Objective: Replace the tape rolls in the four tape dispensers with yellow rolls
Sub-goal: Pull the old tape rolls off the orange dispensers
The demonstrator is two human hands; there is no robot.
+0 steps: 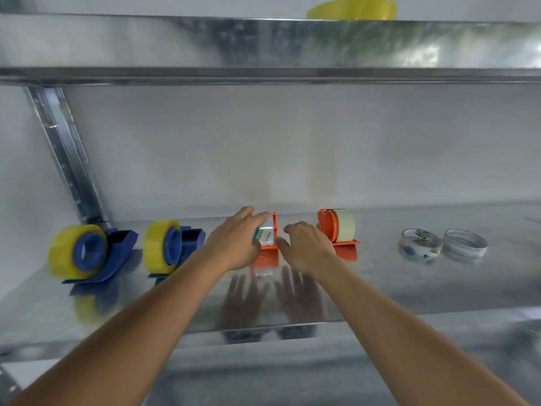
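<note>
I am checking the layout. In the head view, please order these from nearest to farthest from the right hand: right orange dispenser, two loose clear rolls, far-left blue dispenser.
1. Right orange dispenser, just beside the right hand.
2. Loose clear rolls, further right on the shelf.
3. Far-left blue dispenser, beyond the left hand.

We see two blue dispensers (117, 244) (187, 238) carrying yellow rolls (67, 253) (155, 244), and two orange dispensers (269, 253) (330, 227), the right one with a pale clear roll (347, 224). Two clear rolls (420, 244) (465, 244) lie on the mottled silver shelf (409, 288); one has blue-and-white printing.
</note>
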